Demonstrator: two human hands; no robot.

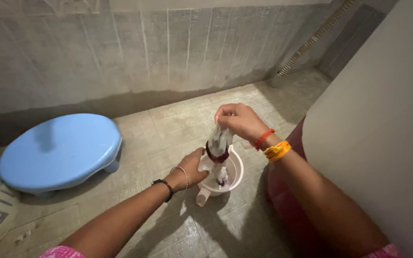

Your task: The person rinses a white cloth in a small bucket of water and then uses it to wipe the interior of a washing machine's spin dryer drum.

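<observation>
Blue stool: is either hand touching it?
No. The blue stool stands apart at the left; both the left hand and right hand are at the white mug.

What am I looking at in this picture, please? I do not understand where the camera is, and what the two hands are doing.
There is no machine here. The camera sits on a person's head and looks down, so the two arms coming in from the bottom are that person's own.

The right hand, with red and yellow bands on the wrist, is raised and pinches the top of a wet, bunched piece of cloth, pale with a dark red part. The cloth hangs down into a small white plastic mug that stands on the wet tiled floor. The left hand, with a bangle and a dark band, touches the mug's rim; its grip is partly hidden.

To the left stands a low blue plastic stool, against a grey wall.
</observation>
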